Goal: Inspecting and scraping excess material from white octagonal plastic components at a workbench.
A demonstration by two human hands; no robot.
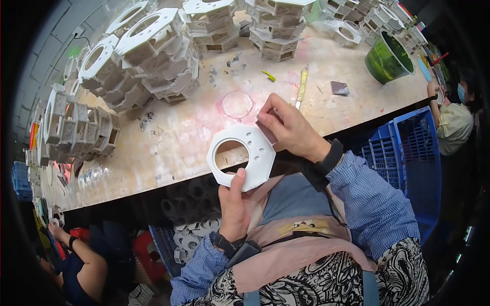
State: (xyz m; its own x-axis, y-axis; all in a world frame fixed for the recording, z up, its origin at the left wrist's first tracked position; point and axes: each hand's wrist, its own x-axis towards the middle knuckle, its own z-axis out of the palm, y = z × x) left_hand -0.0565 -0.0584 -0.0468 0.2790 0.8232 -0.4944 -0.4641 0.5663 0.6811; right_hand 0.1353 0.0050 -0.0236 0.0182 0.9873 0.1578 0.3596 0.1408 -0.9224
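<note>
A white octagonal part (258, 171), with a large round hole and several small paw-like dents, is held up near the table's front edge. My left hand (235, 211) grips its lower rim, the thumb on the face beside the hole. In my right hand (293, 130) a folded brownish piece of sandpaper (266, 131) is pinched against the part's upper right edge. The fingertips behind the part are hidden.
Stacks of similar white parts (158, 51) stand along the back and left. A yellow utility knife (302, 86), a sandpaper square (339, 88) and a green bucket (388, 58) are to the right. Blue crates (416, 168) stand below the edge. Co-workers sit left and right.
</note>
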